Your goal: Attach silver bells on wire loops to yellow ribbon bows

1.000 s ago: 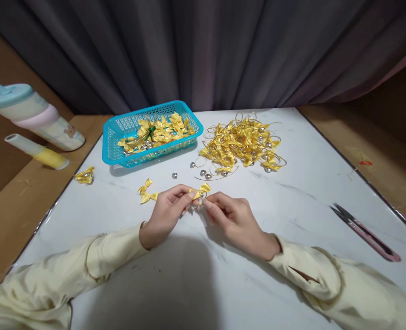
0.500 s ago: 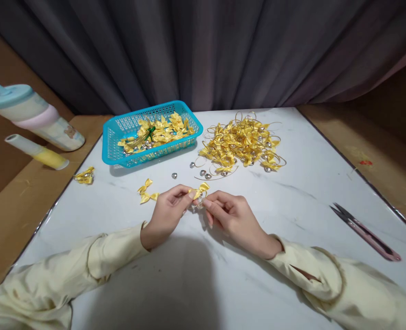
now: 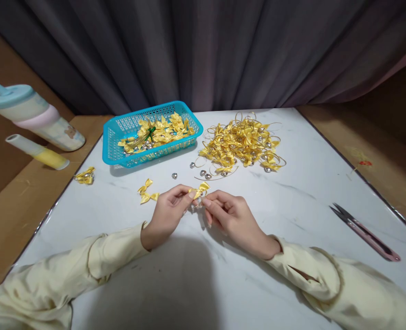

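Between finger and thumb, my left hand [image 3: 170, 208] pinches a yellow ribbon bow [image 3: 200, 188] just above the white tabletop. My right hand [image 3: 235, 220] is closed in a pinch at the bow's lower right, where a thin gold cord seems to run; its exact hold is partly hidden by the fingers. Something small and shiny shows below the bow, too small to make out. Two loose yellow bows [image 3: 147, 191] lie left of my left hand. Beyond my hands are several small silver bells [image 3: 203, 173], one of them [image 3: 174, 175] apart from the others.
A blue plastic basket [image 3: 111, 159] holds yellow bows and a tied bundle of gold cords. Right of it lies a heap of corded bows [image 3: 244, 140]. Pink thread snips [image 3: 366, 233] lie at right. A tumbler [image 3: 47, 117] and a yellow roll [image 3: 39, 152] stand at left.
Both hands stay almost in place around the bow. Only slight finger movement at the cord below the bow shows.
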